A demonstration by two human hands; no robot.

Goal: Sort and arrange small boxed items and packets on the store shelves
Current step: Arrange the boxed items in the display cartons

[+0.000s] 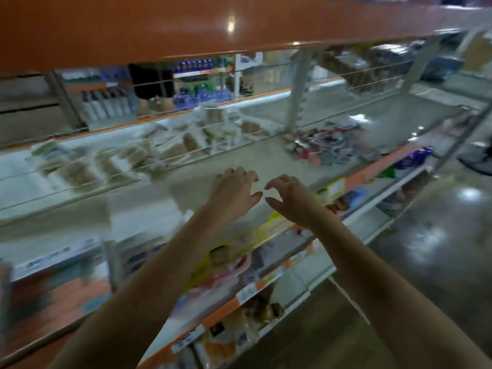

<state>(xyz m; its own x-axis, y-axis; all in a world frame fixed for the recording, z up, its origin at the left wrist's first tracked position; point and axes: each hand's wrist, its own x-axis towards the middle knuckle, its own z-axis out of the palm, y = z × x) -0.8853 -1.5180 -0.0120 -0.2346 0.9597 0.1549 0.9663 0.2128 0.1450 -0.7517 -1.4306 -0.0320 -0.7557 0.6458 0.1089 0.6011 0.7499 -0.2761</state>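
Hovering empty, fingers loosely curled: left hand (234, 191), right hand (290, 199); packets (327, 146) far right on shelf (266, 158).

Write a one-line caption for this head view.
Both empty hands, left hand and right hand, reach over a bare shelf toward scattered packets.

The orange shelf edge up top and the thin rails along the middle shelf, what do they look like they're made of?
Orange shelf edge: looks like painted or coated sheet metal with a glossy finish, since a ceiling light reflects sharply in it. Thin rails: likely bare or plated metal wire, thin, pale and running straight along the shelf between uprights. Motion blur leaves both uncertain.
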